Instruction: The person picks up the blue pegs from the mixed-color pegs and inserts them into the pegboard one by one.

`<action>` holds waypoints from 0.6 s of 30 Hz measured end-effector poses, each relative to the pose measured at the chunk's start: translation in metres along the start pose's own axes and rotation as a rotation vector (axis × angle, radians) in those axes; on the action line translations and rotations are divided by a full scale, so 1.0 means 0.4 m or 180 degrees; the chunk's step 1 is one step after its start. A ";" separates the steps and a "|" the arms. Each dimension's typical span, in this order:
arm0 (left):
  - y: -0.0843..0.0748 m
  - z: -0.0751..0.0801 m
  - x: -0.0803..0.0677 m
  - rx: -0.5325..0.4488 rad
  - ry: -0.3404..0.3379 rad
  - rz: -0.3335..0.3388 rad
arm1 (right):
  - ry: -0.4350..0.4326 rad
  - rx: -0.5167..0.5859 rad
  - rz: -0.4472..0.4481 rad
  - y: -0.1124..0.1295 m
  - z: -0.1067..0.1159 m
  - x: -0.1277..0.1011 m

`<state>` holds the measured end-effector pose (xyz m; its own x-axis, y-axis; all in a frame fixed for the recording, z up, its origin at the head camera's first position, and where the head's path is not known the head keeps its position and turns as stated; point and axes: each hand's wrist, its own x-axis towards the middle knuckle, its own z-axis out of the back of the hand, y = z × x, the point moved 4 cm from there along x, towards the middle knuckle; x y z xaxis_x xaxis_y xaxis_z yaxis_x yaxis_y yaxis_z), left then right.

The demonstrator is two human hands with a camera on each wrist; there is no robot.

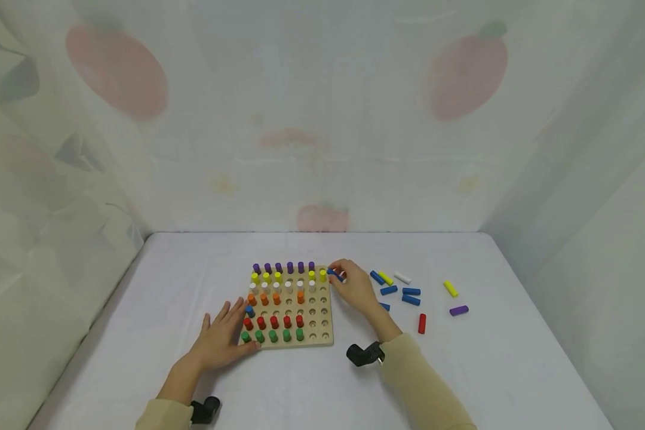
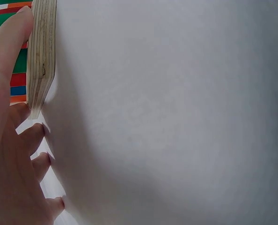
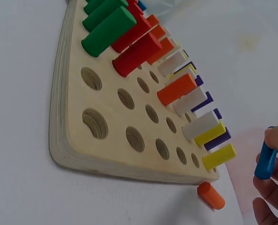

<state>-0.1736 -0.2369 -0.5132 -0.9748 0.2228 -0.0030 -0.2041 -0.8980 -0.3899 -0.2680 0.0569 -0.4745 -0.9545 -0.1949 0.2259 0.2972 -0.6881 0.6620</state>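
Blue cylindrical peg [image 3: 266, 162]: one, pinched between thumb and fingertips of my right hand [image 1: 355, 291], held near the far right corner of the pale plywood pegboard [image 1: 319, 329]. Left hand [image 1: 220, 340]: fingers spread, thumb against the board's near edge. Upright cylindrical pegs [image 1: 289, 268], seated in rows: I list purple, yellow, white, orange, blue, red, green. Orange cylindrical peg [image 3: 212, 196]: one, lying just beside the board. Loose cylindrical pegs [image 1: 411, 300], right, on white tabletop [image 1: 494, 370]: blue, yellow, white, red, purple.
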 end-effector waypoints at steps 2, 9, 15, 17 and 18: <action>0.002 -0.001 0.001 0.0004 0.0018 0.0004 | -0.0012 0.0027 0.0018 0.010 0.001 0.000; 0.001 0.000 0.002 0.0019 0.0044 0.0028 | -0.0005 0.0215 0.0090 0.044 0.006 -0.001; 0.001 -0.001 0.001 0.0007 0.0064 0.0041 | 0.0007 0.0332 0.0136 0.063 0.006 -0.004; 0.000 -0.001 0.000 0.0000 0.0053 0.0032 | 0.0024 0.0369 0.0125 0.067 0.004 -0.004; 0.000 -0.001 0.000 0.0000 0.0046 0.0028 | 0.0034 0.0389 0.0123 0.069 0.004 -0.004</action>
<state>-0.1737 -0.2367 -0.5136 -0.9752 0.2205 -0.0196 -0.1956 -0.8999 -0.3899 -0.2582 0.0392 -0.4554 -0.9423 -0.2273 0.2458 0.3340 -0.5897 0.7353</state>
